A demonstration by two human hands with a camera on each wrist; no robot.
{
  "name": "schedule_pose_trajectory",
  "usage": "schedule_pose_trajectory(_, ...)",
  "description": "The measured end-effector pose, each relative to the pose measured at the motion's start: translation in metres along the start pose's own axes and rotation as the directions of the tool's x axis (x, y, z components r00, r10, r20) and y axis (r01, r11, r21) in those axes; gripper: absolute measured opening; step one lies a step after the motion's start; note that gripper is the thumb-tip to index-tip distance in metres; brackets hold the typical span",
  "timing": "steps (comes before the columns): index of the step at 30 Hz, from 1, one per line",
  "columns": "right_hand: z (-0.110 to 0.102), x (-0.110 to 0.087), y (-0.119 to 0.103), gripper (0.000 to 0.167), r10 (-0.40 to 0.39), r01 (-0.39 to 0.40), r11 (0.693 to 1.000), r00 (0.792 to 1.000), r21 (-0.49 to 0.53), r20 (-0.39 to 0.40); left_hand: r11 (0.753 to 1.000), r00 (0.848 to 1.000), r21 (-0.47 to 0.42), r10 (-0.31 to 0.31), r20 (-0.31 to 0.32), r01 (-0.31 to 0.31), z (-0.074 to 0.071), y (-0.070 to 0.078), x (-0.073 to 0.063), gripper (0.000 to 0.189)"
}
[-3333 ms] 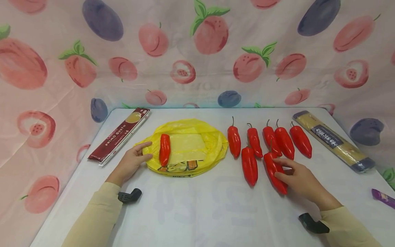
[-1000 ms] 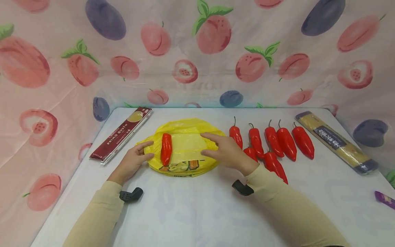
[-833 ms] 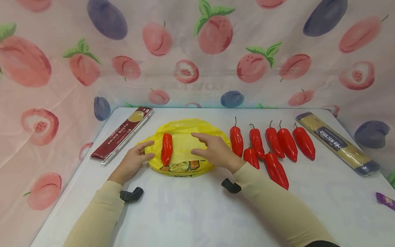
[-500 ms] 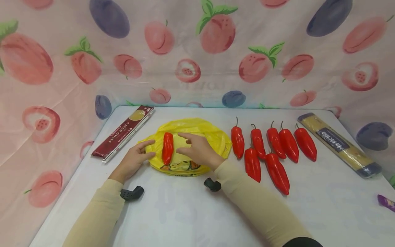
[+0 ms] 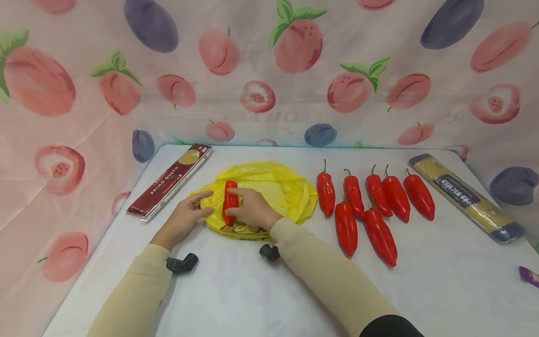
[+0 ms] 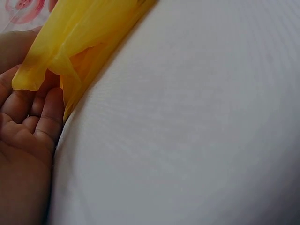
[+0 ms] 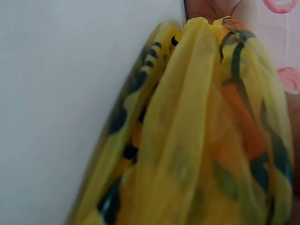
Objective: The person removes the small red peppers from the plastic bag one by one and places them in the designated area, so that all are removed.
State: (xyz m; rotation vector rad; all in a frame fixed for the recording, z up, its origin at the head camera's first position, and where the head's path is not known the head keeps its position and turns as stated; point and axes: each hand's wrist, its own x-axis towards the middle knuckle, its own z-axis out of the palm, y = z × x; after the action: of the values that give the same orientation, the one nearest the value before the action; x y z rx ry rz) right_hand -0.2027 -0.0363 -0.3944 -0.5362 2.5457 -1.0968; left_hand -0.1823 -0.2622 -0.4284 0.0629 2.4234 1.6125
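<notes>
A yellow plastic bag [image 5: 275, 175] lies with its mouth spread wide on the white table, its side crumpled into a ring. One red pepper [image 5: 230, 201] lies in its left part. Reaching in from the right, my right hand [image 5: 252, 208] touches this pepper, with index finger and thumb apart across it. My left hand [image 5: 181, 220] holds the bag's left edge; in the left wrist view the yellow film [image 6: 89, 42] passes between thumb and fingers. Bag folds [image 7: 187, 140] hide most of the right hand in the right wrist view.
Several red peppers with stems [image 5: 353, 194] lie right of the bag. A maroon spaghetti pack [image 5: 170, 182] is at the back left, and a clear pasta pack [image 5: 465, 196] at the right. A purple wrapper [image 5: 528, 275] sits near the right edge. Patterned cloth hangs behind.
My right hand has moved left from the loose peppers, over the bag, to the pepper inside it. The left hand has stayed at the bag's edge.
</notes>
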Motion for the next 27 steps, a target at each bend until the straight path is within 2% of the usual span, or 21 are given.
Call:
schedule_pose_trajectory(8, 0.006, 0.009, 0.0, 0.064, -0.018, 0.017, 0.998, 1.0, -0.068, -0.012, 0.999, 1.0, 0.044, 0.007, -0.009, -0.006, 0.0, 0.0, 0.002, 0.06)
schedule_pose_trajectory(13, 0.008, 0.011, 0.0, 0.071, 0.017, -0.018, 0.996, 1.0, -0.089, -0.012, 0.999, 1.0, 0.051, 0.001, -0.016, 0.0, 0.001, 0.001, 0.003, 0.059)
schedule_pose_trajectory(18, 0.007, 0.012, 0.0, 0.068, 0.043, -0.041, 0.996, 0.999, -0.078, 0.016, 0.999, 1.0, 0.049, 0.0, -0.015, 0.001, 0.001, 0.003, 0.003, 0.058)
schedule_pose_trajectory(27, 0.003, 0.009, 0.006, 0.063, 0.018, -0.018, 1.0, 0.999, -0.003, 0.039, 0.999, 1.0, 0.041, -0.014, -0.014, 0.014, 0.0, 0.001, 0.001, 0.059)
